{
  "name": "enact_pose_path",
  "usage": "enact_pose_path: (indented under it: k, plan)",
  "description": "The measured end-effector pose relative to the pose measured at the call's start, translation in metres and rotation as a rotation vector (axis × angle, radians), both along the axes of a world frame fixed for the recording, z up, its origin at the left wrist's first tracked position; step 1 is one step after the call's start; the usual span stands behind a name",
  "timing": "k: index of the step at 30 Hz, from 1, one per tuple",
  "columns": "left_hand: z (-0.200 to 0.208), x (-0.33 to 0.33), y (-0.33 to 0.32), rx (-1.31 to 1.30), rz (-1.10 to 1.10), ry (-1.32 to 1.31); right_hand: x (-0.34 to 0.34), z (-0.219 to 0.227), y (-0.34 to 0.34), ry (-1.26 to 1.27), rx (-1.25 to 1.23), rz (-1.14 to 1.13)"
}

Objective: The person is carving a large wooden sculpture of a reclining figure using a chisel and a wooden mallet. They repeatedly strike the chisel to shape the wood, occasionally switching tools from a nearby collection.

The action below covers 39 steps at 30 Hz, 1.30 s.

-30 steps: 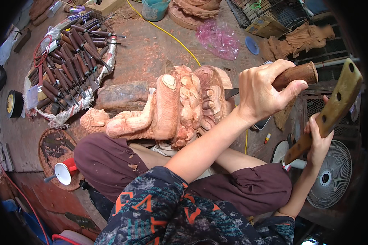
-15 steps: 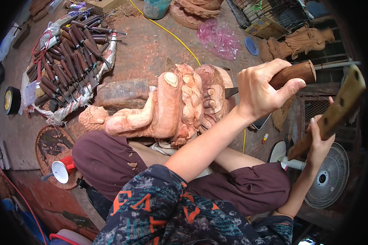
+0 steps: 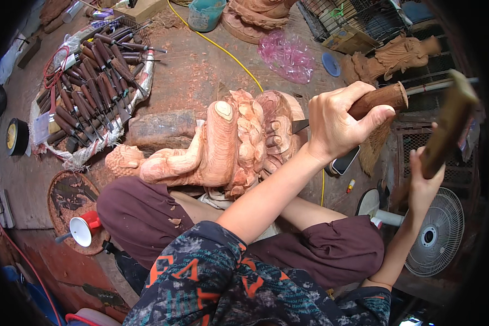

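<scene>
A reddish wood carving of a seated figure (image 3: 218, 144) lies on its side before me, its curly head to the left. My left hand (image 3: 345, 120) is closed around the wooden handle of a chisel (image 3: 379, 101). The chisel's blade points left and reaches the carving's base; whether its edge touches the wood I cannot tell. To the right, my right hand (image 3: 426, 179) grips a wooden mallet (image 3: 452, 122), long and bat-like, raised beside the chisel's butt end and apart from it. Its upper part is smeared by motion.
Many chisels (image 3: 95, 89) lie on a white cloth at the left. A wood block (image 3: 160, 130) lies behind the carving. Nearby are a red-and-white mug (image 3: 82, 230), a fan (image 3: 429, 234), a phone (image 3: 344, 162), a yellow cord (image 3: 223, 46) and a pink plastic bag (image 3: 286, 56).
The mallet has turned in my right hand, showing its narrow side, and its top has shifted slightly left. My left hand and the chisel appear slightly further left, as the whole view has shifted.
</scene>
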<state>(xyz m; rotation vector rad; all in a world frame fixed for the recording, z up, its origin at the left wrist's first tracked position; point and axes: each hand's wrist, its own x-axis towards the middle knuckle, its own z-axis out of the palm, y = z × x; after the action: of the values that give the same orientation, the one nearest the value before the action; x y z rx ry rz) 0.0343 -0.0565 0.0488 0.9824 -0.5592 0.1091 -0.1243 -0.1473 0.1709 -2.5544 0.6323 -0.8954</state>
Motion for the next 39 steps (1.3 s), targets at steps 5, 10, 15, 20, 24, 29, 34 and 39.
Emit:
enact_pose_path:
  k: [5, 10, 15, 20, 24, 29, 34, 39]
  plan:
    - [0.003, 0.001, 0.005, 0.025, 0.064, -0.08, -0.001, -0.009, 0.007, 0.295, -0.105, -0.061]
    - [0.012, -0.005, 0.006, 0.045, 0.11, -0.181, -0.001, -0.012, 0.008, 0.122, 0.121, -0.007]
    - [0.003, 0.003, -0.002, 0.047, 0.036, -0.052, 0.007, 0.0, 0.009, 0.052, 0.088, 0.014]
    - [0.006, 0.005, -0.001, 0.028, 0.026, -0.015, 0.012, -0.001, 0.009, -0.084, 0.179, 0.04]
    - [0.005, 0.007, 0.003, -0.055, -0.053, 0.1, 0.009, 0.0, 0.01, 0.117, 0.112, -0.037]
    - [0.003, 0.007, 0.0, -0.059, -0.034, 0.104, 0.005, -0.005, -0.006, 0.083, 0.054, -0.034]
    - [0.004, 0.008, 0.002, -0.014, -0.038, 0.127, 0.018, -0.008, 0.017, 0.167, -0.265, -0.003]
    - [0.005, 0.011, 0.01, 0.07, -0.127, 0.113, 0.008, -0.012, 0.009, 0.204, -0.043, -0.053]
